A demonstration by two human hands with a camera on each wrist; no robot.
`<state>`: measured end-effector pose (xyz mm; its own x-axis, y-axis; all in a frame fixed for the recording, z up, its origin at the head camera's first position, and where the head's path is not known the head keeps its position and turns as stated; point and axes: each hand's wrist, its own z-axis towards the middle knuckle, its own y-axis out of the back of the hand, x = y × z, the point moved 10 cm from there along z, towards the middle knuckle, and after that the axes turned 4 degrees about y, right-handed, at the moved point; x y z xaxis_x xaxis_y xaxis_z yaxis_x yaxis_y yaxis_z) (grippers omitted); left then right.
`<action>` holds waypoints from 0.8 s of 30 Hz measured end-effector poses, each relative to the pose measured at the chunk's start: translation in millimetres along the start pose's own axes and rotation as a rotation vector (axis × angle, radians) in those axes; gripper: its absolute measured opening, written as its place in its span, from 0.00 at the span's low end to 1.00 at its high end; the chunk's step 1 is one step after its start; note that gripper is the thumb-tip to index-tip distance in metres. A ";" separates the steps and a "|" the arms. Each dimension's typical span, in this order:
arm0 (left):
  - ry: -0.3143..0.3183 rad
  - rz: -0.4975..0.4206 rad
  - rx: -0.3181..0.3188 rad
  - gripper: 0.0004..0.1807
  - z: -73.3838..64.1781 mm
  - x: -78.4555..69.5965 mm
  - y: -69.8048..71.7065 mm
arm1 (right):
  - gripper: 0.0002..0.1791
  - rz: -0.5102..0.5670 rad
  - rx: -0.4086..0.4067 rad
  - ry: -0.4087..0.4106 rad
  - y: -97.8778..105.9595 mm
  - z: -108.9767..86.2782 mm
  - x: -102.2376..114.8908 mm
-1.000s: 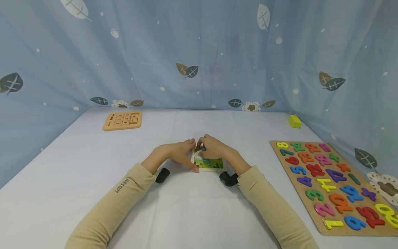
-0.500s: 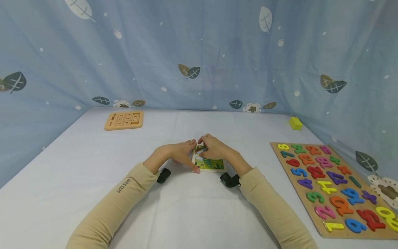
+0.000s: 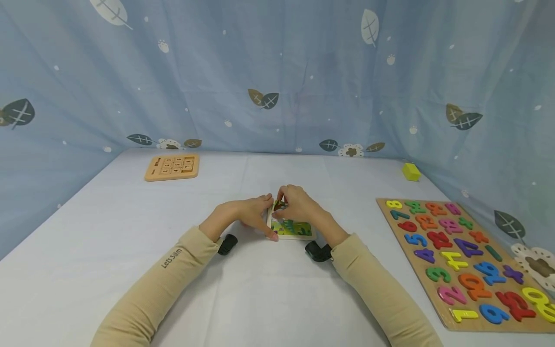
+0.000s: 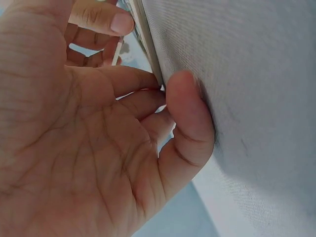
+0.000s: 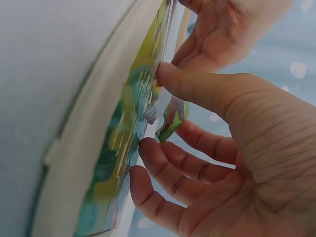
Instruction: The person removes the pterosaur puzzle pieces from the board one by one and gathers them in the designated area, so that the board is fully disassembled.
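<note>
A small picture jigsaw puzzle (image 3: 299, 230) in a pale frame lies in the middle of the table. My left hand (image 3: 249, 212) holds its left side, thumb at the near corner and fingers at the far corner. In the left wrist view, those bent fingers (image 4: 140, 81) meet the frame's edge and the little finger rests on the tablecloth. My right hand (image 3: 299, 205) is over the picture, pinching a green and brown jigsaw piece (image 5: 174, 118) that stands tilted above the board. The right thumb (image 5: 170, 74) is right at the picture's surface; the hand covers much of the far half.
A wooden sliding number puzzle (image 3: 171, 167) lies at the back left. At the back right sits a yellow block (image 3: 411, 171). A large board of coloured numbers (image 3: 468, 265) takes up the right side. A blue patterned curtain (image 3: 277, 72) hangs behind the table.
My right hand has risen slightly, and the jigsaw piece in its fingers now stands more tilted, showing its green and brown face. The left hand stays on the puzzle.
</note>
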<state>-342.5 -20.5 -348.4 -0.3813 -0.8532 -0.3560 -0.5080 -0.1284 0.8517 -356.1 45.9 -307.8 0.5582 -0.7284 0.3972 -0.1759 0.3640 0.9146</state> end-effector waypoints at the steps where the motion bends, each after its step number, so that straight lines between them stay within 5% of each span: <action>1: 0.000 -0.001 0.000 0.63 0.1 0.1 0.0 | 0.19 0.003 -0.007 -0.005 0.6 0.2 0.0; 24: -0.013 0.027 -0.004 0.62 -2.5 -1.6 3.2 | 0.20 -0.005 -0.062 -0.091 28.7 -8.2 -9.1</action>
<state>-341.5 -20.8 -344.1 -0.4045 -0.8499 -0.3377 -0.4943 -0.1075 0.8626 -359.6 67.7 -285.8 0.4828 -0.7787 0.4007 -0.1215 0.3936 0.9112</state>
